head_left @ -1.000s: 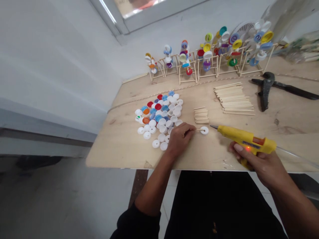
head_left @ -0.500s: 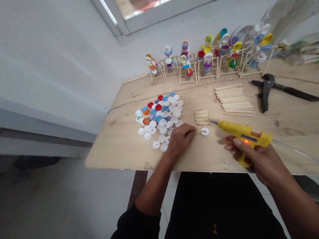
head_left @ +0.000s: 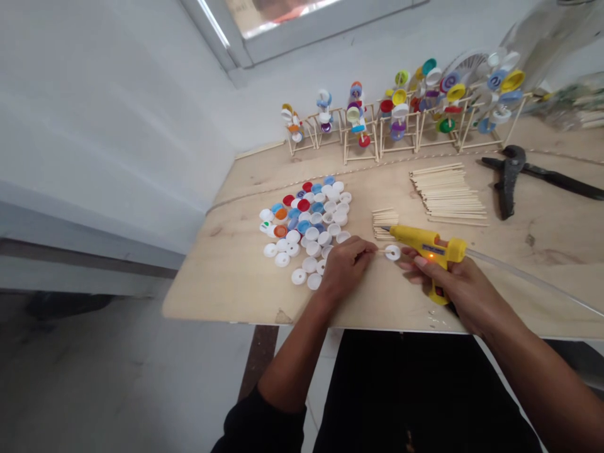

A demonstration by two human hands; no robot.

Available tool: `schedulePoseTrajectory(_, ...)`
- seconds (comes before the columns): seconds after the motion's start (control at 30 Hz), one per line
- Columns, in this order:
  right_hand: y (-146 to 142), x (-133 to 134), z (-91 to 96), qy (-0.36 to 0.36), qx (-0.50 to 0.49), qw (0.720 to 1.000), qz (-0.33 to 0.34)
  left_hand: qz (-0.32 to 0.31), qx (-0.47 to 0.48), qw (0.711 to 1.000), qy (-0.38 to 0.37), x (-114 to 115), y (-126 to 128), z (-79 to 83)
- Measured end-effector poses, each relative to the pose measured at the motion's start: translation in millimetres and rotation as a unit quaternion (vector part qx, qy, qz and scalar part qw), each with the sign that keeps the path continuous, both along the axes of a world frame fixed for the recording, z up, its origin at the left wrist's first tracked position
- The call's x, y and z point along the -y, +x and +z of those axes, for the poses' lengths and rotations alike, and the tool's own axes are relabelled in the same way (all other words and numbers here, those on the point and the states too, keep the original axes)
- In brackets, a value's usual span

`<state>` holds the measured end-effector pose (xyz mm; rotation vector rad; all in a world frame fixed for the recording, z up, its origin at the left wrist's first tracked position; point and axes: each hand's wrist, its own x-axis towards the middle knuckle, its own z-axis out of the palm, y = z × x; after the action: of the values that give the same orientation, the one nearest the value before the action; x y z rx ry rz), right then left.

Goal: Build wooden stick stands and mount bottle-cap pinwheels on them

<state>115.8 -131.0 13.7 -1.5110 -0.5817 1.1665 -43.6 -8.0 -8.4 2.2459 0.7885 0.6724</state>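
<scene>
My left hand point(head_left: 348, 264) pinches a short wooden stick point(head_left: 380, 251), whose far end meets a white bottle cap point(head_left: 392, 253) on the table. In my right hand point(head_left: 453, 280) is a yellow hot glue gun point(head_left: 419, 240) with an orange light lit on its side. The gun's nozzle points left, just above the cap and over a small pile of short sticks point(head_left: 383, 217). A clear glue stick point(head_left: 533, 277) trails from the gun's back. Left of my left hand lie many bottle caps point(head_left: 311, 233), mostly white, some blue, red and orange.
Longer sticks point(head_left: 450, 195) lie in a pile behind the glue gun, with black pliers point(head_left: 512, 179) to their right. Stick frames bearing wheels of coloured caps point(head_left: 399, 116) stand along the wall. A twisted cord point(head_left: 283, 182) crosses the wooden table point(head_left: 212, 264).
My right hand has moved the glue gun left, bringing its nozzle near the cap and short sticks. My left hand keeps its pinch on the stick. The view has shifted slightly.
</scene>
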Motion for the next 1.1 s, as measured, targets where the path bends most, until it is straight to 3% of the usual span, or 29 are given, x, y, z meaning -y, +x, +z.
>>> schedulePoseTrajectory(0.87,0.0,-2.1,2.0,-0.017,0.018,1.0,0.002,-0.001,-0.008,1.0,0.017,1.8,1.4,0.6)
schedulePoseTrajectory(1.1,-0.8,-0.4,0.3,0.01,0.002,1.0,0.007,0.003,-0.001,1.0,0.021,3.7,0.2,0.7)
